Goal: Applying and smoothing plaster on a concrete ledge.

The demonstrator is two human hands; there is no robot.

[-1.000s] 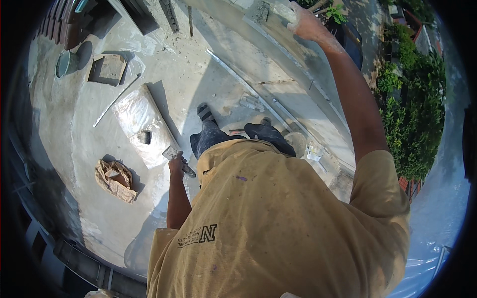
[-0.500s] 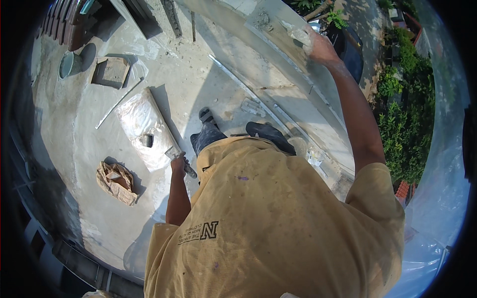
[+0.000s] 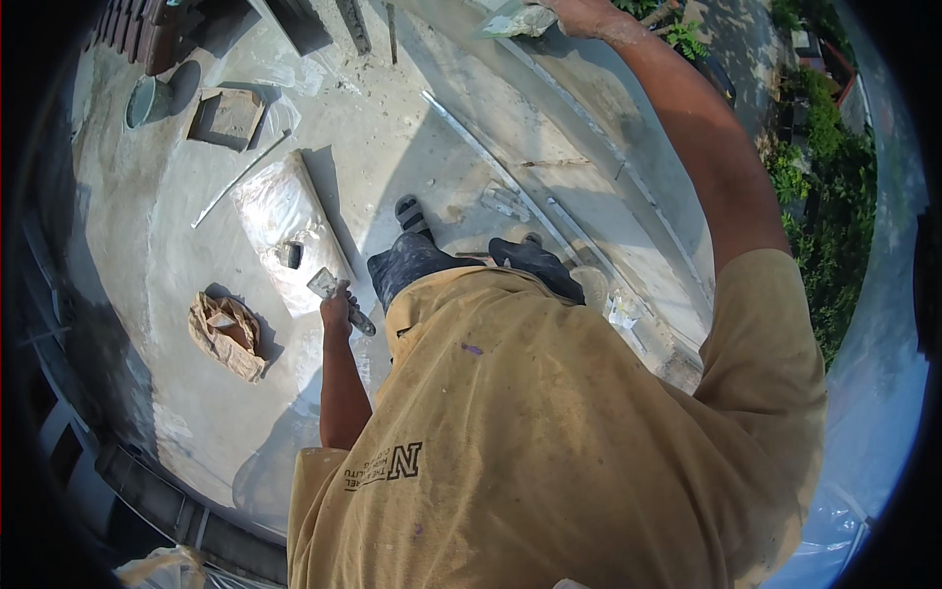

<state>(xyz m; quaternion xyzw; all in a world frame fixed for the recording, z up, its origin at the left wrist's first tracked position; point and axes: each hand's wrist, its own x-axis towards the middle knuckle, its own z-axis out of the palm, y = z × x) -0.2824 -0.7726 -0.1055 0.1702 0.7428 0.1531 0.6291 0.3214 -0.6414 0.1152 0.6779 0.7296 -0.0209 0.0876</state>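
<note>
Left hand (image 3: 336, 306) closed around a scraper (image 3: 322, 283), well left of the concrete ledge (image 3: 601, 98), right hand (image 3: 579, 16), well apart from the other, wrapped on a trowel (image 3: 502, 24), at the ledge's far end, contact there unclear

Left of the left hand (image 3: 336, 306), bare floor (image 3: 177, 255) gives open passage as far as the crumpled paper bag (image 3: 228, 339). Ahead and slightly left of this grip, the plastic-wrapped slab (image 3: 280, 216) forms a low obstacle; a floor gap separates it from the bag. To the right, the trouser leg (image 3: 412, 265) closes the way. Left of the right hand (image 3: 579, 16), the flat tool (image 3: 517, 22) occupies the space; leafy branches (image 3: 685, 39) appear rightward, their depth uncertain. Nearer the body, the parapet top (image 3: 616, 113) is unobstructed.
</note>
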